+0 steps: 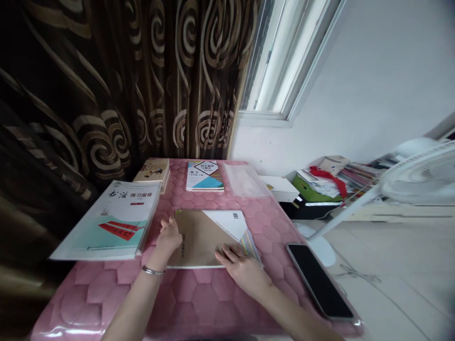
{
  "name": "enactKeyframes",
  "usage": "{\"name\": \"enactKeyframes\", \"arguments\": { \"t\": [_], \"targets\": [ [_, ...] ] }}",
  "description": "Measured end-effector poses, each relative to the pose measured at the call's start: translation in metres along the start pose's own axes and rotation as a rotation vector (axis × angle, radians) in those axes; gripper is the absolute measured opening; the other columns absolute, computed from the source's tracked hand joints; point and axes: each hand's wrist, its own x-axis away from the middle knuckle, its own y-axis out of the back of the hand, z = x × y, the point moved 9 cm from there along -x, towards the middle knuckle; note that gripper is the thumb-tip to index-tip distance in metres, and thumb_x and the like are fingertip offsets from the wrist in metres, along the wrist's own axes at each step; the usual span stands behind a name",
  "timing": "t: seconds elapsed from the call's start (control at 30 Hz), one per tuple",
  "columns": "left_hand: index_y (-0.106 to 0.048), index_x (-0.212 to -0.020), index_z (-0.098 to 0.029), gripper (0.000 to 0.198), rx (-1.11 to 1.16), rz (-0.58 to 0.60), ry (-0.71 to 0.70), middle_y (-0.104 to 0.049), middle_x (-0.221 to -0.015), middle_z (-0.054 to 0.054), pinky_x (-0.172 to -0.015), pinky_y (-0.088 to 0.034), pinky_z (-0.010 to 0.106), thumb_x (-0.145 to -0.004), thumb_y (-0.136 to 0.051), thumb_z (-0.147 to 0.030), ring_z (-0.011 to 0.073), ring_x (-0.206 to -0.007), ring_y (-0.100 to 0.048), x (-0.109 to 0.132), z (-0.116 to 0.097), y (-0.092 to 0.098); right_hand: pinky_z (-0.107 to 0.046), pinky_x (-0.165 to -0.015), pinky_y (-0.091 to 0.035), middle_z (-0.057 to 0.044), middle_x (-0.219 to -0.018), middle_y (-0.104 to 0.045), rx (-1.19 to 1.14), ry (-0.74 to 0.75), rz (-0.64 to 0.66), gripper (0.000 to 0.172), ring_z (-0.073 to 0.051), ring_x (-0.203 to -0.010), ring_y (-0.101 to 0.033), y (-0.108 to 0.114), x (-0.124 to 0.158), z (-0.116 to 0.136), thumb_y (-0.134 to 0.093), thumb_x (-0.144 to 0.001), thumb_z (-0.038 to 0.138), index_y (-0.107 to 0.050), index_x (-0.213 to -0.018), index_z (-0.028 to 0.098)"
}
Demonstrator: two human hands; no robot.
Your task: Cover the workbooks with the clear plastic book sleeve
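A book [202, 234] with a brown and white cover lies flat in the middle of the pink padded table cover [199, 298]. My left hand [169, 235], with a silver bangle on its wrist, is at the book's left edge, its fingers bent and closed on that edge. Flat on the lower right of the cover rests my right hand [243, 267], fingers stretched out. Striped, colourful paper [250, 244] shows at the book's right side, partly beneath it. To the left lies a stack of books topped by a white and teal calligraphy workbook [117, 218].
Behind are a thick tan book [153, 170], a blue and white maths workbook [205, 176] and a clear plastic sleeve [247, 180]. A phone [320, 279] lies by the right edge. Beyond stand a white fan [419, 175] and a green container of papers [313, 185]. A curtain [170, 85] hangs behind.
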Motion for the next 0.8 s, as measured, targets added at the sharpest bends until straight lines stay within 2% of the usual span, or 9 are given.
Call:
{"name": "enactKeyframes", "arguments": {
  "t": [0.07,0.17,0.27,0.4,0.53,0.67,0.8],
  "targets": [
    [-0.039,-0.143,-0.007,0.063,-0.114,0.015,-0.039,-0.029,-0.152,0.028,-0.103,-0.037,0.057,-0.081,-0.047,-0.014,0.0397,-0.136,-0.038,0.004,-0.014,-0.001,-0.036,-0.089,-0.054,-0.010,-0.131,-0.061,-0.018,0.003,-0.017,0.046,-0.026,-0.114,-0.062,0.003,0.002,0.000,-0.055,-0.089,0.014,-0.057,-0.132,0.028],
    [-0.039,-0.146,-0.024,0.054,-0.233,0.072,-0.247,-0.020,-0.161,0.009,-0.115,-0.016,0.059,-0.092,-0.040,-0.027,0.0321,-0.147,-0.017,0.007,-0.050,-0.011,-0.037,-0.093,-0.052,-0.007,-0.131,-0.062,-0.085,-0.016,-0.034,0.039,-0.025,-0.116,-0.061,0.006,0.005,-0.001,-0.055,-0.091,0.022,-0.059,-0.130,0.028],
    [-0.035,-0.148,-0.026,0.053,-0.238,0.106,-0.376,-0.018,-0.161,0.005,-0.118,-0.007,0.055,-0.097,-0.031,-0.037,0.0264,-0.149,-0.007,0.004,-0.069,-0.023,-0.040,-0.099,-0.050,-0.005,-0.134,-0.060,-0.186,-0.045,-0.023,0.037,-0.025,-0.120,-0.058,0.008,0.007,-0.003,-0.053,-0.093,0.027,-0.060,-0.129,0.029],
    [-0.028,-0.151,-0.021,0.058,-0.270,0.111,-0.348,-0.012,-0.161,0.009,-0.119,-0.004,0.051,-0.097,-0.028,-0.042,0.0273,-0.148,-0.007,-0.005,-0.065,-0.040,-0.041,-0.104,-0.046,-0.004,-0.137,-0.057,-0.342,-0.068,0.021,0.038,-0.024,-0.126,-0.053,0.009,0.011,-0.011,-0.053,-0.094,0.032,-0.059,-0.131,0.028],
    [-0.025,-0.152,-0.022,0.060,-0.292,0.114,-0.330,-0.010,-0.161,0.009,-0.119,-0.005,0.052,-0.097,-0.026,-0.044,0.0281,-0.148,-0.008,-0.005,-0.062,-0.049,-0.037,-0.109,-0.042,-0.003,-0.136,-0.057,-0.517,-0.101,0.061,0.036,-0.020,-0.129,-0.050,0.005,0.019,-0.025,-0.051,-0.094,0.027,-0.061,-0.129,0.024],
    [-0.027,-0.152,-0.023,0.060,-0.288,0.146,-0.324,-0.013,-0.161,0.008,-0.119,-0.005,0.052,-0.096,-0.027,-0.045,0.0270,-0.148,-0.010,-0.006,-0.063,-0.048,-0.035,-0.108,-0.043,-0.004,-0.131,-0.061,-0.664,-0.127,0.112,0.033,-0.018,-0.126,-0.054,0.002,0.023,-0.038,-0.049,-0.094,0.023,-0.065,-0.123,0.023],
    [-0.030,-0.151,-0.022,0.063,-0.257,0.189,-0.321,-0.020,-0.160,0.009,-0.118,-0.012,0.052,-0.093,-0.034,-0.048,0.0277,-0.147,-0.018,-0.012,-0.065,-0.040,-0.035,-0.103,-0.047,-0.003,-0.121,-0.068,-0.730,-0.148,0.150,0.031,-0.019,-0.119,-0.060,0.008,0.019,-0.045,-0.046,-0.095,0.025,-0.071,-0.115,0.024]
  ]
}}
